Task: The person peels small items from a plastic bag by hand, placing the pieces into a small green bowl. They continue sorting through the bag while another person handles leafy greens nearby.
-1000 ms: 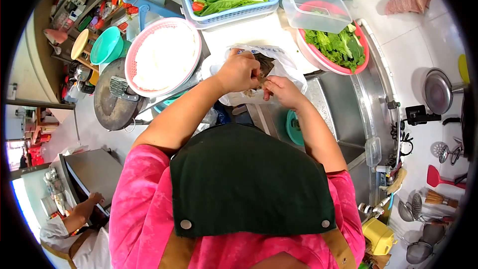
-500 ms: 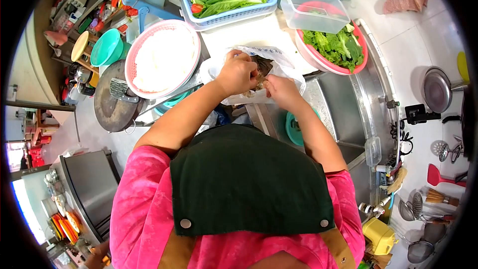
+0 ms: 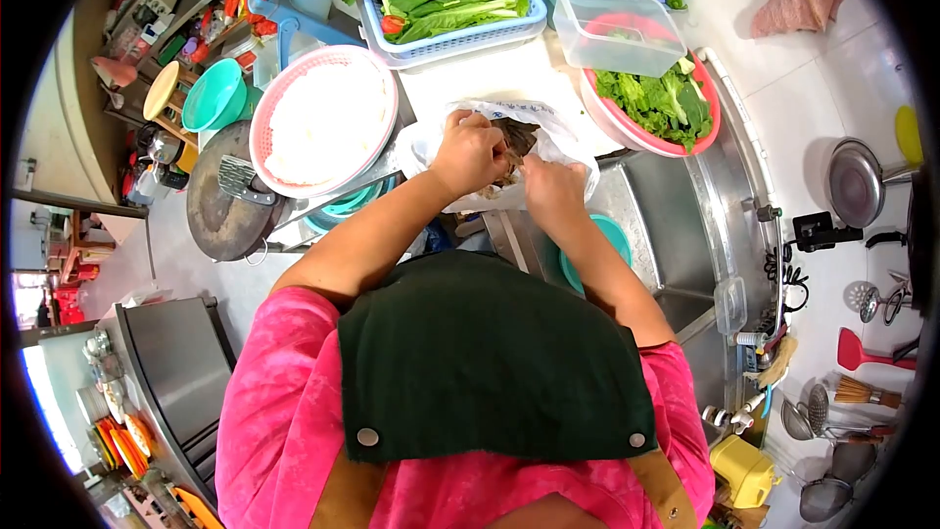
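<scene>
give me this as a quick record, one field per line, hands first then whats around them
left hand: left hand, fingers closed at the bag's mouth on brown contents, which are too unclear to identify
right hand: right hand, fingers closed there too
bag: white plastic bag, open
beyond bag: blue basket of leafy greens
left side: pink basket; round chopping block
right side: clear plastic box above a pink bowl of cut greens
near right forearm: metal sink
wall: red spatula, hanging
</scene>
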`<state>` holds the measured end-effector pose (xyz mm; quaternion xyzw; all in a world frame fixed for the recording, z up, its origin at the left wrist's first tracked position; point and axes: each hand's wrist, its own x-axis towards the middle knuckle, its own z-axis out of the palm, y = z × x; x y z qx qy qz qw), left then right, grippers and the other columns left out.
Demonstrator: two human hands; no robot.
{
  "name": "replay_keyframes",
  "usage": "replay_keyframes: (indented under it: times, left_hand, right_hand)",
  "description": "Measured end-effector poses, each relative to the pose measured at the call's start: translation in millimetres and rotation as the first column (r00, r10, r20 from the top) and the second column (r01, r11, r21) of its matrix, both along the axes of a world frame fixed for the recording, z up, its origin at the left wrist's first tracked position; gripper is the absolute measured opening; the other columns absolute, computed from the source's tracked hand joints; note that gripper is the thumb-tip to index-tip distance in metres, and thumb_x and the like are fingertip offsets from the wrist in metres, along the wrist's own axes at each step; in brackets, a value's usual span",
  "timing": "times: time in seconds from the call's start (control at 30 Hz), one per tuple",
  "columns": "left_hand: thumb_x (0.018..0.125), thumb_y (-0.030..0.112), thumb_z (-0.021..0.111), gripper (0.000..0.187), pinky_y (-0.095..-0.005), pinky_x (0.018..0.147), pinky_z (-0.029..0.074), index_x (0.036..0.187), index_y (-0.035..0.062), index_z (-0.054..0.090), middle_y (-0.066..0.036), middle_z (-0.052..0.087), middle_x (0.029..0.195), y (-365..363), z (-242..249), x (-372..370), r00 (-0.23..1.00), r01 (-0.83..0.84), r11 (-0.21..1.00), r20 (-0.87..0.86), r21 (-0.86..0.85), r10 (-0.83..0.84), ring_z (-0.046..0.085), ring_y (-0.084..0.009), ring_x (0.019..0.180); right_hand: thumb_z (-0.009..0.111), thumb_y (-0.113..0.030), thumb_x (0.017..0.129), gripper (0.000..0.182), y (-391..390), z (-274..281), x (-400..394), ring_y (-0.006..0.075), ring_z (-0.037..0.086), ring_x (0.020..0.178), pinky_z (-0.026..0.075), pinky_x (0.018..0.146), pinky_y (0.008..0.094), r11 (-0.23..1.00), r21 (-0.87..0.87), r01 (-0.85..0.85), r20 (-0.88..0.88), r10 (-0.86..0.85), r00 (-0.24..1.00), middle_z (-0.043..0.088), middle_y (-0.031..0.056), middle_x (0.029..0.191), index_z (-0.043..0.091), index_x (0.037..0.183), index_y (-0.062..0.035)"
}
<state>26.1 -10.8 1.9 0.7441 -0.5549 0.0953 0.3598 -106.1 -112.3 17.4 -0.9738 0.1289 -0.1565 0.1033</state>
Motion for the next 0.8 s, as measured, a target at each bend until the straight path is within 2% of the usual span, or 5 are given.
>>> replay_keyframes:
  times: [0.27,0.57,0.63,0.8]
  left_hand:
    - [0.054,0.009,0.062,0.008,-0.0378,0.083,0.035,0.059,0.0077,0.056,-0.005,0.056,0.063,0.8,-3.8,-0.5,0.999,-0.029,1.0,-0.022,-0.012,0.028,0.054,-0.0209,0.077]
    - [0.053,0.009,0.062,0.007,-0.0381,0.083,0.036,0.054,0.0095,0.055,-0.003,0.052,0.06,2.1,-2.2,1.6,0.984,0.094,0.995,0.151,0.039,-0.099,0.052,-0.0184,0.075]
    - [0.057,0.015,0.063,0.007,-0.0382,0.088,0.033,0.059,0.0107,0.058,-0.004,0.054,0.062,2.8,-1.4,1.6,0.97,0.12,0.984,0.195,0.131,-0.144,0.05,-0.0184,0.079]
    - [0.053,0.011,0.062,0.008,-0.0382,0.085,0.036,0.054,0.0102,0.055,-0.003,0.052,0.061,2.8,-0.9,0.5,0.972,0.13,0.988,0.186,0.081,-0.143,0.051,-0.0181,0.075]
  right_hand:
    - [0.043,-0.01,0.076,0.01,-0.5,-2.7,2.0,0.0248,0.057,0.055,0.029,0.06,0.0409,1.0,0.012,0.024,-0.002,-0.024,1.0,0.058,0.0077,0.057,0.052,0.07,-0.0108]
    - [0.045,-0.01,0.071,0.007,-2.6,0.0,0.6,0.0239,0.056,0.055,0.029,0.061,0.0402,0.995,-0.086,-0.057,-0.091,0.049,0.995,0.057,0.0085,0.056,0.051,0.068,-0.0091]
    - [0.044,-0.01,0.072,0.009,-4.4,-1.5,0.6,0.0236,0.057,0.055,0.029,0.061,0.0401,0.992,-0.092,-0.09,-0.12,0.078,0.99,0.058,0.0091,0.057,0.052,0.068,-0.009]
    - [0.044,-0.009,0.072,0.01,-4.5,1.2,-0.5,0.0233,0.058,0.057,0.029,0.061,0.0401,0.99,-0.078,-0.114,-0.129,0.104,0.986,0.059,0.0094,0.059,0.053,0.068,-0.0085]
